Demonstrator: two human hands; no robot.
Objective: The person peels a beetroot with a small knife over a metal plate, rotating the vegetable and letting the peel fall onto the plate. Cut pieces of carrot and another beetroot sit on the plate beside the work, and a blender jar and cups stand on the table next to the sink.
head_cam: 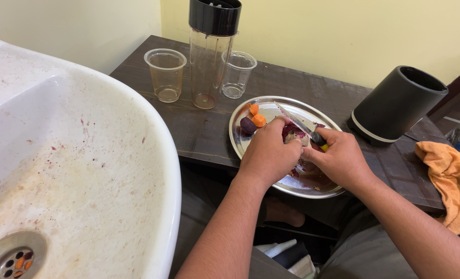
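Observation:
A round steel plate [271, 107] lies on a dark wooden table [204, 132]. Over the plate, my left hand [268, 155] grips a piece of purple beetroot [291, 132]. My right hand [338, 157] holds a knife [298, 123] by its dark handle, the blade angled up to the left across the beetroot. At the plate's left side lie two orange carrot chunks [257, 116] and a dark beetroot piece [247, 125]. Purple juice stains the plate under my hands.
A tall clear blender jar [209, 57] with a black cap stands behind the plate between two clear plastic cups [166, 75] [237, 74]. A black blender base [398, 106] sits at the right, an orange cloth [454, 181] beyond it. A stained white sink [75, 165] fills the left.

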